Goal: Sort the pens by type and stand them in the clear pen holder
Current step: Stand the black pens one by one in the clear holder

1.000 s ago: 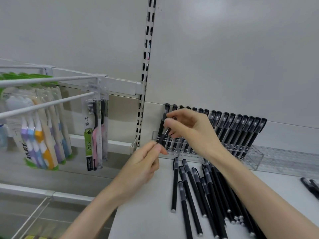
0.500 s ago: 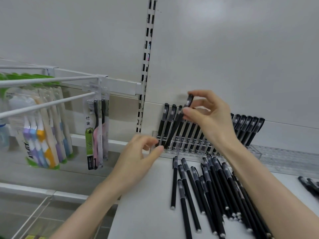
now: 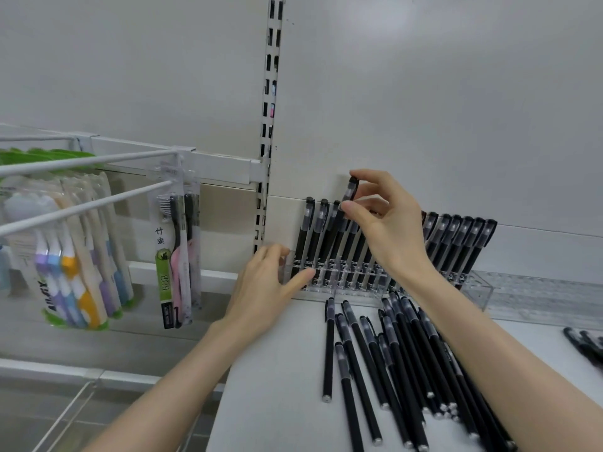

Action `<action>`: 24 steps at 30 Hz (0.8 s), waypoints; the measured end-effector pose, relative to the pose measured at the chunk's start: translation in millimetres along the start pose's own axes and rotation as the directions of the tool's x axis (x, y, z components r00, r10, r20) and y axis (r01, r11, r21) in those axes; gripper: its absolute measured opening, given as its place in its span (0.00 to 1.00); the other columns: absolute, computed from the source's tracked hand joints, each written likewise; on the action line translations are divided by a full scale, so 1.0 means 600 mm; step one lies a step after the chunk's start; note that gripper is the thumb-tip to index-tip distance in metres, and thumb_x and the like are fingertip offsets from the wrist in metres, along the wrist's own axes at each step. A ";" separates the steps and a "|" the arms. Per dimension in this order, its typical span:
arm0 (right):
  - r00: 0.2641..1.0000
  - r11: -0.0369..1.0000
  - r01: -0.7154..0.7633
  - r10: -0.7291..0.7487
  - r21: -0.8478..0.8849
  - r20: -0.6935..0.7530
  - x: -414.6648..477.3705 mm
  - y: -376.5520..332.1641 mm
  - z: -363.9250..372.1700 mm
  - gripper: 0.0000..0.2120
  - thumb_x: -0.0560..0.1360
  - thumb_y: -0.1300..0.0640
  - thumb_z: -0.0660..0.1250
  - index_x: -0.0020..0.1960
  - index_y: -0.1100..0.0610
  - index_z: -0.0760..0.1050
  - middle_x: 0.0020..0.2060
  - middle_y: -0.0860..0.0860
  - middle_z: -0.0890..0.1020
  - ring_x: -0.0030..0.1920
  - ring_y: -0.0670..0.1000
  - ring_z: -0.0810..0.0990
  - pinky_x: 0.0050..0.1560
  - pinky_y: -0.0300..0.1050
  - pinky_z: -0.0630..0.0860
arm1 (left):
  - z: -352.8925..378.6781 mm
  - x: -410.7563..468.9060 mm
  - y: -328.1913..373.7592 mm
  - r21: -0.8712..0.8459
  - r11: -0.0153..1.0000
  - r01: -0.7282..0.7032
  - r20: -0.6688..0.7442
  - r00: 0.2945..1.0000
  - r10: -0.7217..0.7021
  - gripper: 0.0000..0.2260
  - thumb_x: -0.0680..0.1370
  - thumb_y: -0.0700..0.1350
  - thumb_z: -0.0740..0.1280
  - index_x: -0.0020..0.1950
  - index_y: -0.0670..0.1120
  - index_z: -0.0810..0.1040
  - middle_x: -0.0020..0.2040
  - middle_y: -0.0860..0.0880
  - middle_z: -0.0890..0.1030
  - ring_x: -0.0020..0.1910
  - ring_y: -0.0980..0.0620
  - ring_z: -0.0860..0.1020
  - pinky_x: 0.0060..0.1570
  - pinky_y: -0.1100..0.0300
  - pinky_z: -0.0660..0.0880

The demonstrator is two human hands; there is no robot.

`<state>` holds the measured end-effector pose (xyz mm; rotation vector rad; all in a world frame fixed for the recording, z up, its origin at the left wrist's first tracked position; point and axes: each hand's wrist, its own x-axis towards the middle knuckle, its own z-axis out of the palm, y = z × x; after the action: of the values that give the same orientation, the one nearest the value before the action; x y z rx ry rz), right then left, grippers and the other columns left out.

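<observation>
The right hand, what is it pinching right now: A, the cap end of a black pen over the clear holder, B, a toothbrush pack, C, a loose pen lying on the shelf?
A: the right hand pinches the black pen by its cap end above the clear pen holder.

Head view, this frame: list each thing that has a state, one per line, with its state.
Right hand: fingers pinching the cap end of a black pen.
Held pen: tilted, sticking up above the row in the holder.
Left hand: holds nothing, fingers against the holder's left end.
Clear pen holder: on the shelf, partly filled with leaning pens.
Loose pens: lying flat on the shelf.
Toothbrush packs: hanging from hooks.
</observation>
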<state>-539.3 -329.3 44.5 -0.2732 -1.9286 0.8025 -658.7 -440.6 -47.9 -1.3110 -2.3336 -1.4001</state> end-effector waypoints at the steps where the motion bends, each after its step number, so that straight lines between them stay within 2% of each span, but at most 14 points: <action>1: 1.000 1.000 -0.007 0.007 -0.002 0.010 -0.003 0.004 0.002 0.18 0.72 0.66 0.71 0.56 0.48 0.74 0.41 0.44 0.77 0.41 0.48 0.81 0.49 0.47 0.80 | 0.000 0.001 -0.001 -0.001 1.000 -0.006 -0.002 1.000 0.006 0.21 0.74 0.60 0.66 0.58 0.46 0.72 0.49 0.53 0.72 0.47 0.52 0.72 0.51 0.54 0.73; 4: 0.998 0.999 -0.022 0.024 -0.040 0.054 -0.011 0.013 0.008 0.16 0.72 0.64 0.71 0.53 0.48 0.73 0.40 0.45 0.78 0.41 0.47 0.81 0.49 0.45 0.79 | 0.000 0.003 -0.003 0.000 1.000 -0.015 -0.006 1.000 0.015 0.20 0.74 0.60 0.66 0.56 0.46 0.72 0.49 0.53 0.72 0.45 0.52 0.73 0.50 0.54 0.74; 7: 0.995 0.996 -0.019 0.027 -0.090 0.094 -0.010 0.017 0.005 0.14 0.73 0.63 0.71 0.52 0.47 0.74 0.40 0.50 0.81 0.42 0.50 0.82 0.49 0.48 0.80 | 0.000 0.003 -0.003 0.008 1.000 -0.024 -0.004 1.000 0.024 0.20 0.74 0.61 0.65 0.56 0.47 0.72 0.49 0.52 0.73 0.46 0.51 0.74 0.49 0.53 0.74; 13: 0.984 0.997 -0.056 0.064 -0.052 0.164 0.006 0.009 -0.003 0.12 0.74 0.67 0.69 0.52 0.53 0.76 0.37 0.55 0.83 0.39 0.49 0.84 0.49 0.47 0.82 | -0.002 0.003 0.000 0.034 0.999 -0.024 -0.002 1.000 0.024 0.19 0.74 0.61 0.65 0.53 0.48 0.72 0.48 0.51 0.75 0.45 0.50 0.74 0.48 0.53 0.74; 16: 0.979 0.995 -0.069 0.082 -0.077 0.184 0.013 0.006 -0.005 0.13 0.74 0.68 0.69 0.51 0.52 0.76 0.36 0.55 0.83 0.37 0.48 0.84 0.48 0.45 0.82 | -0.005 0.006 0.001 0.055 0.998 -0.024 0.009 1.000 0.024 0.19 0.74 0.62 0.65 0.53 0.47 0.72 0.46 0.50 0.76 0.44 0.49 0.75 0.47 0.52 0.74; 24: 0.974 0.982 -0.081 0.114 -0.171 0.193 0.012 0.011 -0.004 0.13 0.74 0.68 0.69 0.52 0.52 0.76 0.33 0.51 0.82 0.37 0.48 0.84 0.49 0.49 0.82 | -0.012 0.007 0.005 0.113 0.993 -0.024 0.021 1.000 0.022 0.21 0.74 0.63 0.65 0.51 0.46 0.72 0.44 0.49 0.77 0.45 0.47 0.76 0.47 0.49 0.75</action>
<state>-541.6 -319.7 46.0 -0.4009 -2.1913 0.7625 -661.2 -443.0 -39.9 -1.3216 -2.3641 -1.2332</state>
